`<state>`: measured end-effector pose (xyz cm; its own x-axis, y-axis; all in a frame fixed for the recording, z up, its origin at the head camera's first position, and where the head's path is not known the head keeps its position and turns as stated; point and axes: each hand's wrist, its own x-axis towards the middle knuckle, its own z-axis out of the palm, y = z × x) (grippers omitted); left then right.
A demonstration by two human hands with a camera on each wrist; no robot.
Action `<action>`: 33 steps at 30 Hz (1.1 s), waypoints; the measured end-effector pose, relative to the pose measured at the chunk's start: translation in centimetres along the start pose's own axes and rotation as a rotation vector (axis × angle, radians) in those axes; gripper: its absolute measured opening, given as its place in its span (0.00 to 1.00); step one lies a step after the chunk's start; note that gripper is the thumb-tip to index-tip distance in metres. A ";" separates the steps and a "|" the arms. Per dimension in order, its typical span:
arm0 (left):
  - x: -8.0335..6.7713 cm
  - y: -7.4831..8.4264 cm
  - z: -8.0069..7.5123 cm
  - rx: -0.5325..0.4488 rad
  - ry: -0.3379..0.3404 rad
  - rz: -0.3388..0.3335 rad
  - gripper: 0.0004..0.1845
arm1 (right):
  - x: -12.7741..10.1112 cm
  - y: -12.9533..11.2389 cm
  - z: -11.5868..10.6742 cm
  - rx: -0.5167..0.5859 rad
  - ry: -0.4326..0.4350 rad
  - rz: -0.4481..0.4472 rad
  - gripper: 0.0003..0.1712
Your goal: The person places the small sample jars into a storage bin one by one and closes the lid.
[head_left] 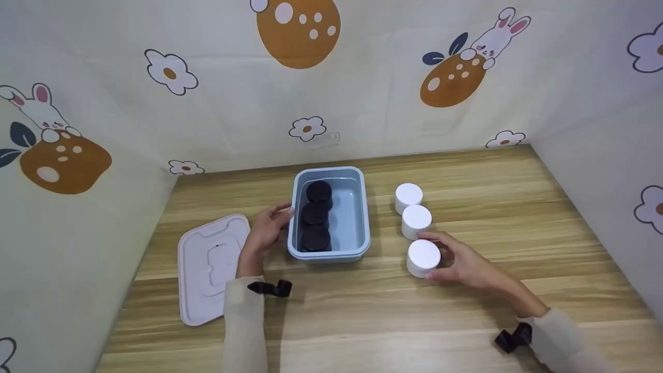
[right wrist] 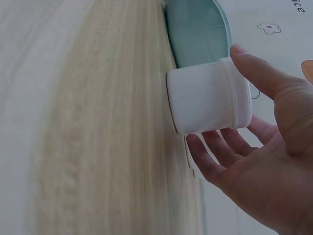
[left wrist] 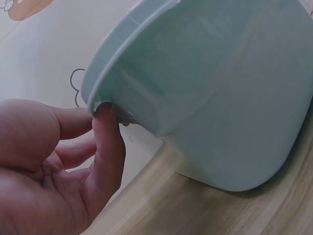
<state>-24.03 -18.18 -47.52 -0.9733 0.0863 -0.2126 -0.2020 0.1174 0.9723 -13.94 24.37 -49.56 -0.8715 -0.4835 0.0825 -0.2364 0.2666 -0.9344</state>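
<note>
A light blue plastic container point(head_left: 348, 255) stands mid-table with three dark-lidded jars point(head_left: 316, 238) in a row along its left inner side. At its left rim, my left hand point(head_left: 267, 228) pinches the edge; the left wrist view shows the thumb point(left wrist: 108, 147) against the rim. To the right of the container, three white lidded jars stand in a line. My right hand point(head_left: 461, 261) holds the nearest white jar point(head_left: 423, 258) from its right side, thumb and fingers curved around it. In the right wrist view this jar point(right wrist: 203, 98) stands upright on the table.
The other white jars point(head_left: 416, 220) stand just behind the held one. A pale flat lid point(head_left: 199, 282) with a moulded recess lies left of the container, partly under the left forearm. Patterned cloth walls point(head_left: 233, 119) border the wooden table point(head_left: 362, 321) at the back and sides.
</note>
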 end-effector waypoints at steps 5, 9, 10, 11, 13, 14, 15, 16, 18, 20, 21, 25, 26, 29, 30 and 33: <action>-0.1 0.0 0.2 -0.019 -0.008 0.001 0.23 | 0.2 -0.1 0.4 0.019 -0.003 0.023 0.45; 0.0 0.1 0.2 -0.023 -0.017 -0.008 0.24 | 0.2 -0.3 0.5 -0.002 0.020 0.056 0.43; 0.0 0.1 0.2 -0.024 -0.017 -0.010 0.24 | 0.2 -0.4 0.5 -0.009 0.026 0.063 0.43; 0.0 0.1 0.2 -0.023 -0.016 -0.014 0.24 | 0.2 -0.4 0.5 -0.010 0.030 0.068 0.43; 0.0 0.1 0.2 -0.026 -0.015 -0.020 0.23 | 0.3 -0.4 0.5 -0.011 0.035 0.076 0.43; 0.0 0.0 0.2 -0.026 -0.018 -0.023 0.24 | 0.3 -0.5 0.6 -0.010 0.037 0.079 0.43; 0.0 0.0 0.1 -0.027 -0.020 -0.025 0.24 | 0.3 -0.5 0.6 -0.007 0.038 0.082 0.43; 0.0 0.0 0.1 -0.028 -0.022 -0.027 0.24 | 0.3 -0.5 0.6 -0.008 0.041 0.084 0.44; 0.0 0.0 0.1 -0.031 -0.023 -0.028 0.24 | 0.3 -0.6 0.6 -0.016 0.054 0.089 0.44; -0.1 0.0 0.0 -0.033 -0.020 -0.024 0.24 | 0.4 -0.8 0.6 -0.019 0.071 0.097 0.44; -0.1 0.0 0.0 -0.036 -0.021 -0.018 0.24 | 0.4 -0.9 0.6 -0.018 0.081 0.099 0.43; -0.1 0.0 -0.1 -0.031 -0.011 -0.001 0.24 | 0.7 -1.4 0.7 0.005 0.118 0.108 0.43; -0.1 0.0 -0.1 -0.028 -0.010 0.000 0.24 | 0.7 -1.5 0.7 0.010 0.125 0.110 0.42; 0.0 0.0 -0.1 -0.047 -0.020 -0.019 0.24 | 0.8 -2.1 0.8 0.002 0.143 0.110 0.42; 0.0 0.1 -0.1 -0.059 -0.024 -0.026 0.24 | 0.8 -2.4 0.8 -0.009 0.149 0.108 0.41; 0.0 0.1 0.0 -0.101 -0.034 -0.044 0.25 | 1.1 -3.1 0.8 -0.049 0.177 0.097 0.40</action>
<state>-24.07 -18.20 -47.46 -0.9593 0.1173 -0.2570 -0.2563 0.0215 0.9664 -13.79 22.35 -46.85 -0.9519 -0.3010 0.0567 -0.1647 0.3469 -0.9233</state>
